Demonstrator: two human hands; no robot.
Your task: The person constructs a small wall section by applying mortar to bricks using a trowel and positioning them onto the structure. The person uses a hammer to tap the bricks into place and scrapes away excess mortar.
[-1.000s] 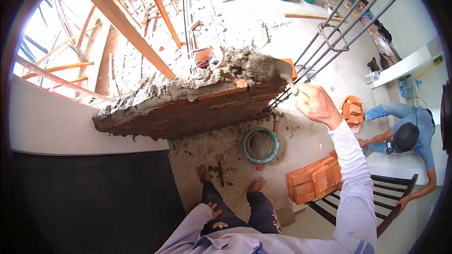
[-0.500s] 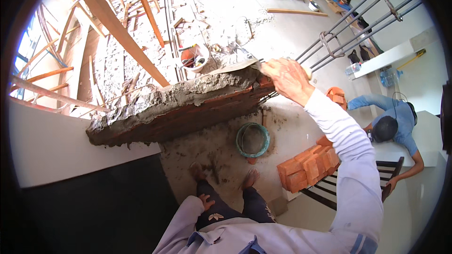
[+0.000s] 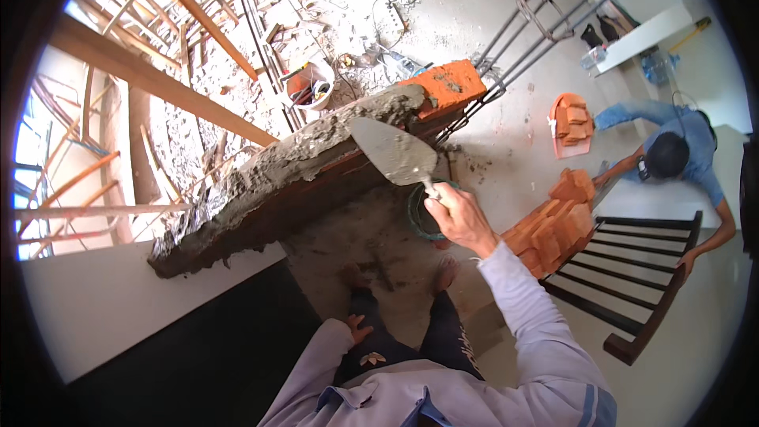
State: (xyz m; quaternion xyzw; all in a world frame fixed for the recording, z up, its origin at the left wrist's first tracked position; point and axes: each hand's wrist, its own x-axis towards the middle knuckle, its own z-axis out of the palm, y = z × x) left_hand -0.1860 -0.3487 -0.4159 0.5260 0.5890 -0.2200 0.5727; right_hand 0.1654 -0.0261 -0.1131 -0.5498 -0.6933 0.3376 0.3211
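My right hand [image 3: 462, 221] is closed round the handle of a pointing trowel [image 3: 395, 152], its mortar-smeared blade turned up and leftward. The blade overlaps the near edge of a low brick wall [image 3: 316, 178] in the view; whether it touches I cannot tell. Wet grey mortar [image 3: 312, 136] covers much of the wall's top in a rough layer. At the right end lies a bare orange brick [image 3: 449, 85]. My left hand [image 3: 360, 329] rests on my thigh, fingers apart and holding nothing. Below the trowel, a green bucket [image 3: 416, 213] is partly hidden by my right hand.
Stacked bricks [image 3: 549, 229] stand to my right beside a dark slatted frame [image 3: 632, 269], which another person [image 3: 672, 154] grips. Beyond are an orange tub [image 3: 571, 146] of bricks and tied steel bars [image 3: 545, 16]. Behind the wall are a white bucket [image 3: 320, 79], a slanting timber [image 3: 158, 75] and rubble.
My right hand has drawn the trowel back from the wall's far right end, toward me. The end brick now shows plainly. My left hand stays on my thigh, and the view has shifted.
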